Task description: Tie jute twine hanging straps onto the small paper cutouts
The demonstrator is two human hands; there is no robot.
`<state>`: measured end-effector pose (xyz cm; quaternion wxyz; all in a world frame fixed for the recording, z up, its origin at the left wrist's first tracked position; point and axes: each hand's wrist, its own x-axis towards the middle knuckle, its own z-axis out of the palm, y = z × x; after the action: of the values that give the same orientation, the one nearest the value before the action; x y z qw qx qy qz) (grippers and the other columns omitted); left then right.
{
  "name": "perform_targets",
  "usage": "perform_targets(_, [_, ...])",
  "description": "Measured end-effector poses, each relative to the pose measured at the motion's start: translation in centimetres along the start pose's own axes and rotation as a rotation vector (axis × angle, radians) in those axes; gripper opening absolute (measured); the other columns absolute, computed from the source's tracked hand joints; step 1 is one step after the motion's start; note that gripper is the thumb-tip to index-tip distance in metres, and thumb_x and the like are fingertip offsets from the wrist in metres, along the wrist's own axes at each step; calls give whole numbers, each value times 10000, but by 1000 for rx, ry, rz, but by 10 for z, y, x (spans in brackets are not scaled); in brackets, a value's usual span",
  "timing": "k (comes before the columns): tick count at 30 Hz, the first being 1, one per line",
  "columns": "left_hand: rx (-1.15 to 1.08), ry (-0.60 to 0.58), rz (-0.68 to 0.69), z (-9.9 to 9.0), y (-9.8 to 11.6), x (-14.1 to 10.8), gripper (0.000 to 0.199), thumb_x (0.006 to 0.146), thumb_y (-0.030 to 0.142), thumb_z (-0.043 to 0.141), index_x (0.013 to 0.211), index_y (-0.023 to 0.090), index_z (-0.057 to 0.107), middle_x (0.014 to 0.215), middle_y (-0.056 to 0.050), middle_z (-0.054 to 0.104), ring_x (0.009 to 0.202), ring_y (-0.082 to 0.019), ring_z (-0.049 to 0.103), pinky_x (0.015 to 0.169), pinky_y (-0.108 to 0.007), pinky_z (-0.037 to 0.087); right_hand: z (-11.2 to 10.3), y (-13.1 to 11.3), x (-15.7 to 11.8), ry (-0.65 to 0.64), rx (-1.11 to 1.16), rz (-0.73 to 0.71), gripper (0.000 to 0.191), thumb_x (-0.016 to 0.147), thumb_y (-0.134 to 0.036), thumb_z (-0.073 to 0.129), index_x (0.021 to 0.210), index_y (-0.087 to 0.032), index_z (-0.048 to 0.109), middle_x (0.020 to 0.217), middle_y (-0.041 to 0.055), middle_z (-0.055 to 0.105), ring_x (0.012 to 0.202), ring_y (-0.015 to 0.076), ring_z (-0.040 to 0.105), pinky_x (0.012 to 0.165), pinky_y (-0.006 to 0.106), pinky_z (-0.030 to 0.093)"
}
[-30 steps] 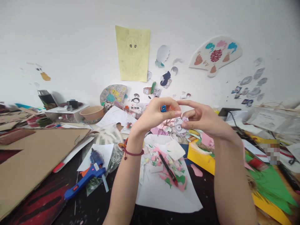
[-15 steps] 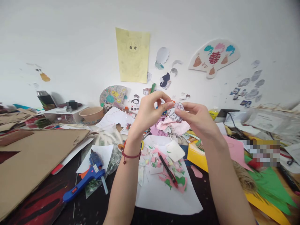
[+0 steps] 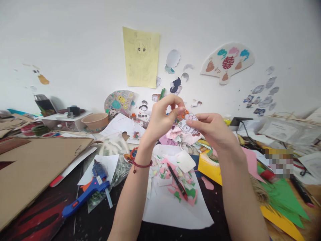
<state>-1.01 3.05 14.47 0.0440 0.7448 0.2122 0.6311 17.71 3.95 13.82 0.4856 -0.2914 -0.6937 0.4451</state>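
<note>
My right hand (image 3: 213, 129) pinches a small paper cutout (image 3: 188, 127) of a cartoon figure with a pink bow and round glasses, holding it up above the table. Close beside its top left edge, my left hand (image 3: 167, 115) has thumb and forefinger pressed together on a small orange piece (image 3: 187, 112). Whether that piece is joined to the cutout I cannot tell. A red cord bracelet (image 3: 141, 165) circles my left wrist. Below both hands, a black and red pen (image 3: 177, 181) lies on white paper (image 3: 175, 217) among pink, green and white scraps.
A blue glue gun (image 3: 86, 197) lies at the left, close to a large cardboard sheet (image 3: 47, 170). Farther back are a tan bowl (image 3: 95, 122) and a bottle (image 3: 44, 105). Yellow card (image 3: 209, 167), green paper (image 3: 286, 197) and twine (image 3: 260, 192) crowd the right side.
The cutout has shifted slightly right and down, away from my left fingers. More of the orange piece shows between the hands. The whole view has shifted a little.
</note>
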Motion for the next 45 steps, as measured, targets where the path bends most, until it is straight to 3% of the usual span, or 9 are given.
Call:
perform_targets(8, [-79, 134, -189, 4, -10, -1, 206, 941, 365, 605, 815, 204, 576, 861, -31, 655, 788, -141, 565, 704, -287, 443, -2, 1, 3, -3, 11, -14, 247, 687, -373, 891, 728, -170, 757, 648, -2, 618, 589, 95, 483, 555, 264, 377])
perform_targets(11, [136, 45, -216, 2, -11, -2, 73, 929, 240, 587, 889, 198, 631, 955, -38, 705, 826, -149, 586, 795, -305, 469, -2, -4, -1, 3, 10, -26, 259, 681, -376, 896, 787, -173, 774, 689, 9, 645, 595, 98, 494, 545, 265, 383])
perform_targets(14, [456, -17, -132, -5, -2, -3, 334, 858, 29, 502, 1074, 221, 670, 1171, -39, 706, 993, -180, 598, 929, -352, 442, -3, -9, -6, 28, -38, -18, 273, 665, -389, 904, 781, -178, 774, 697, 19, 643, 604, 113, 507, 537, 276, 389])
perform_targets(16, [542, -36, -42, -7, 9, -3, 392, 871, 29, 487, 1143, 249, 663, 1239, -28, 689, 1100, -202, 578, 971, -372, 414, -4, -12, -8, 37, -74, -20, 273, 662, -399, 903, 750, -183, 763, 686, 17, 620, 607, 118, 498, 537, 283, 385])
perform_targets(20, [572, -57, 109, -1, 30, -3, 179, 987, 245, 520, 1056, 257, 685, 1161, -19, 727, 1074, -219, 583, 965, -392, 370, -8, -11, -8, 29, -122, -40, 283, 710, -428, 864, 683, -187, 718, 633, 0, 540, 587, 112, 444, 527, 290, 357])
perform_targets(25, [765, -132, 206, 10, 38, -4, 237, 992, 427, 556, 964, 227, 680, 971, -36, 743, 947, -239, 570, 913, -424, 315, -11, -7, -5, 32, -157, -74, 277, 745, -429, 835, 700, -184, 716, 610, -6, 527, 583, 110, 430, 536, 289, 345])
perform_targets(31, [916, -223, 192, 10, 27, -6, 210, 1001, 294, 556, 824, 209, 630, 802, -29, 714, 823, -223, 537, 863, -419, 301, -11, -7, -5, 47, -213, -107, 462, 702, -538, 846, 565, -183, 583, 566, -27, 384, 569, 101, 354, 515, 293, 283])
perform_targets(37, [835, -135, 105, 9, 20, -4, 216, 1012, 282, 543, 823, 189, 591, 784, -20, 689, 772, -194, 555, 799, -381, 300, -11, -5, -3, -34, -106, -108, 384, 729, -545, 828, 756, -174, 736, 665, -5, 494, 615, 106, 404, 527, 274, 341])
perform_targets(45, [670, -89, 47, 19, 18, -2, 195, 970, 146, 528, 783, 197, 557, 789, 8, 705, 761, -175, 534, 787, -360, 300, -16, -4, -2, -81, 28, 51, 351, 695, -431, 876, 623, -159, 667, 608, -32, 412, 585, 90, 398, 493, 242, 353])
